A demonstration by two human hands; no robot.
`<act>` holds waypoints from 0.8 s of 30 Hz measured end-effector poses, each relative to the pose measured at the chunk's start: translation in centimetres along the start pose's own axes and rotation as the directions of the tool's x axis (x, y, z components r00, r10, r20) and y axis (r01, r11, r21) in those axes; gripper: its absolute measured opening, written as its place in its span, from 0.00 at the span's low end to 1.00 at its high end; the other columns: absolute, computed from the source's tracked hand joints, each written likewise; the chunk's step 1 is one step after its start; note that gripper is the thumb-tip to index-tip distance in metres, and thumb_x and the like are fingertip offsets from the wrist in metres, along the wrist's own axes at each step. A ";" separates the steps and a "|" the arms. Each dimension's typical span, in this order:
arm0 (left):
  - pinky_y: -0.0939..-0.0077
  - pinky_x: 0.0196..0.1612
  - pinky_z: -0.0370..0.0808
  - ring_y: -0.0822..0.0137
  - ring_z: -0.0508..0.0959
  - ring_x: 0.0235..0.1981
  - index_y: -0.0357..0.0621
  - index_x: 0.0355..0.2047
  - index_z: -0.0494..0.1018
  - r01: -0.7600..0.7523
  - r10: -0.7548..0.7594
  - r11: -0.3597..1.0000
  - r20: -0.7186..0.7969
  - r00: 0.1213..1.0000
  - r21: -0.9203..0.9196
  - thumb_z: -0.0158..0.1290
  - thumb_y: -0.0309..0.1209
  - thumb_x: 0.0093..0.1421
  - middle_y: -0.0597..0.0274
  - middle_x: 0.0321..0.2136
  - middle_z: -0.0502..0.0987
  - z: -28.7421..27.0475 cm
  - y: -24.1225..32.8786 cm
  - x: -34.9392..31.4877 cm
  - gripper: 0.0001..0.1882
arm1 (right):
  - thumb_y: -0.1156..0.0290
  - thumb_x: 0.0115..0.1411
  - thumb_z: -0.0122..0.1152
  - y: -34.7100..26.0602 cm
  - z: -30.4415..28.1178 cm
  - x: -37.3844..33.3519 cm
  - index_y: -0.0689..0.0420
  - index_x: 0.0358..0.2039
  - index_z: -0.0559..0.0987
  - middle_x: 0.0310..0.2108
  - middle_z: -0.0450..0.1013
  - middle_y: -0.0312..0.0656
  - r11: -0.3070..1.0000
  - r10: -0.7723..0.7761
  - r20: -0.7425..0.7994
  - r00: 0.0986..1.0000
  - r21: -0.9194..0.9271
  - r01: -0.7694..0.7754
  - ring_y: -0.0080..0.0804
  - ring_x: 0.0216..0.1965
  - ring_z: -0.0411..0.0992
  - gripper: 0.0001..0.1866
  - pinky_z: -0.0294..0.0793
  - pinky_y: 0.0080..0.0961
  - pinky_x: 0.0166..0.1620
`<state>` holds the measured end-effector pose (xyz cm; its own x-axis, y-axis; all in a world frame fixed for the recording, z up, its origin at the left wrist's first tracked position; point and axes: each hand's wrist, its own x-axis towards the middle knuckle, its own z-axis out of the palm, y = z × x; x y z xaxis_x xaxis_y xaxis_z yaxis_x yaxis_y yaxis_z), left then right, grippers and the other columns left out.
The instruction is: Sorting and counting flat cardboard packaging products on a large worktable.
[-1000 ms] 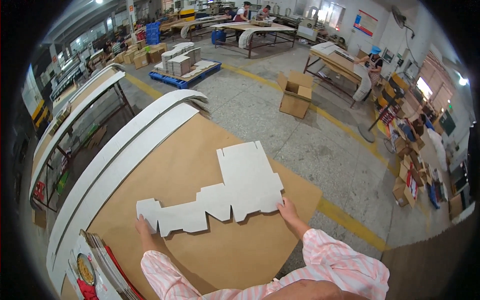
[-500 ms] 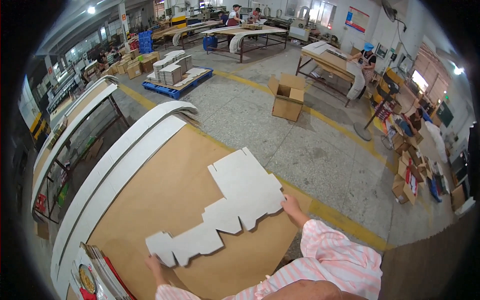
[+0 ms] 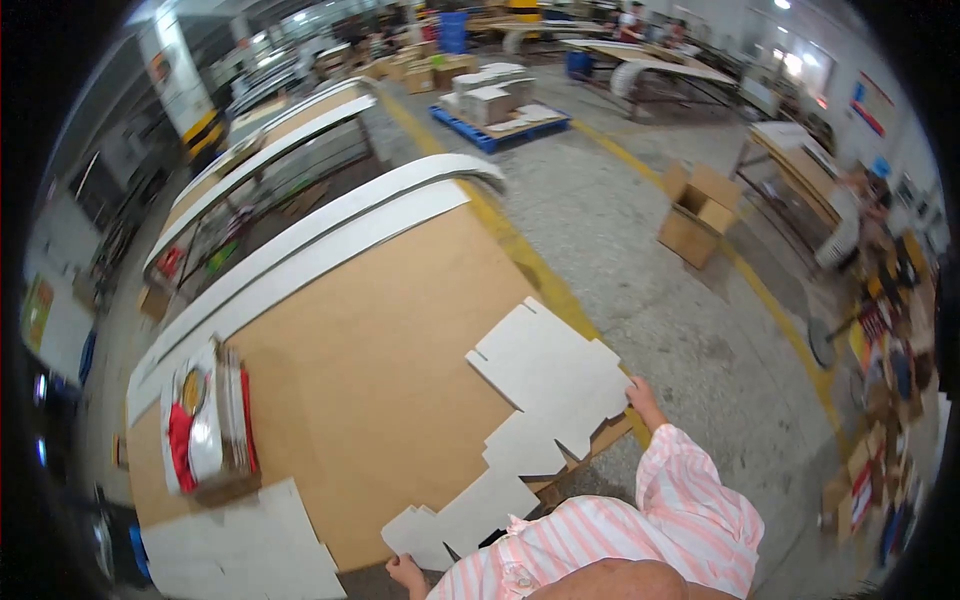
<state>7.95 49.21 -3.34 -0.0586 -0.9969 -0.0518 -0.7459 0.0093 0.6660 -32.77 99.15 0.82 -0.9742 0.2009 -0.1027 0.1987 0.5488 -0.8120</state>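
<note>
- Bottom of frame: person's pink-striped sleeves; left hand (image 3: 405, 572) at the near end of a flat white die-cut carton blank (image 3: 520, 435), fingers closed on its lower edge as far as shows, partly hidden.
- Right hand (image 3: 643, 397) right of centre, fingers pinching the blank's far right corner where it overhangs the bench edge.
- The blank lies unfolded, flat on the brown bench (image 3: 380, 340), running diagonally from bottom centre up toward the middle right; no flap raised, no crease bent.
- Progress, as a judgement: the blank is laid out and gripped at both ends; all folding or forming remains undone.
- Lower left: more flat white sheets (image 3: 240, 550) on the bench corner; just above them a stack of printed red-and-white cartons (image 3: 205, 425) standing on edge.
- Mid distance: long white curved strips (image 3: 300, 250) along the bench's far side; metal racks (image 3: 260, 170) beyond, upper left.
- Far: open brown cardboard box (image 3: 700, 210) on the grey floor, upper right; blue pallet with boxes (image 3: 500, 105) top centre; other benches and people at the back, too small to tell detail.
</note>
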 end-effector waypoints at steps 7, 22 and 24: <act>0.75 0.24 0.68 0.70 0.71 0.21 0.33 0.30 0.71 0.278 -0.113 0.884 0.404 0.908 -0.375 0.51 0.29 0.49 0.61 0.23 0.73 -3.4 0.6 -0.7 0.11 | 0.74 0.44 0.51 -1.5 -1.9 0.0 0.62 0.45 0.71 0.32 0.73 0.42 0.755 0.210 0.277 0.938 0.563 -0.335 0.31 0.29 0.72 0.23 0.74 0.29 0.30; 0.64 0.19 0.69 0.57 0.72 0.17 0.44 0.40 0.68 -0.923 0.911 0.385 0.166 0.378 -0.015 0.49 0.30 0.49 0.54 0.19 0.70 -9.5 30.3 -7.8 0.15 | 0.72 0.49 0.52 0.7 -2.5 -0.3 0.61 0.43 0.70 0.34 0.71 0.40 0.786 -0.070 0.381 0.922 0.591 -0.184 0.32 0.32 0.71 0.18 0.73 0.29 0.30; 0.67 0.16 0.67 0.61 0.71 0.15 0.39 0.37 0.67 -0.948 0.919 0.312 0.231 0.319 0.070 0.48 0.29 0.49 0.58 0.20 0.69 -5.1 31.1 -10.8 0.14 | 0.71 0.49 0.54 -1.0 -1.0 -1.3 0.61 0.43 0.69 0.33 0.71 0.40 0.711 -0.064 0.452 0.890 0.646 -0.277 0.32 0.31 0.71 0.18 0.72 0.29 0.30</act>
<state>-11.22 59.87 21.69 -0.8573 -0.2921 0.4240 -0.2235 0.9530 0.2046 -31.59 99.17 2.33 -0.9278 -0.2230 -0.2992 0.3423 -0.1895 -0.9203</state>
